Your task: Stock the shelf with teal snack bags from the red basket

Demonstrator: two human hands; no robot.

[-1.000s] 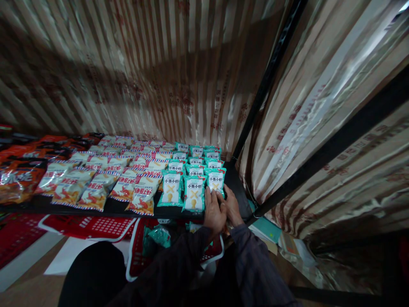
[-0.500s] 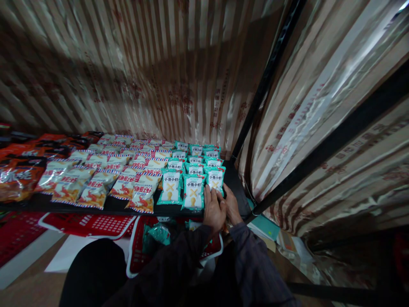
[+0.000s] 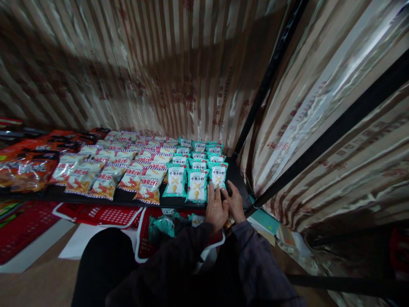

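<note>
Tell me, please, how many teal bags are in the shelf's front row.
3: the left bag, the middle bag and the right bag, partly covered by the left hand. Another could be hidden there.

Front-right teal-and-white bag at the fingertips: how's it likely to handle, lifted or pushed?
The teal-and-white bag looks puffed, so probably light for its size. Its crinkled edges suggest flexible film. Pushed back, it may nudge the bags behind it, which sit close.

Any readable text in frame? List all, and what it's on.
"小鱼小虾": teal packets.
"上虾": white packets, end of the red title; characters before it unclear.
Orange packets: lettering too blurred.
Curtain: print too blurred.
Packets' small print: too small.
</note>
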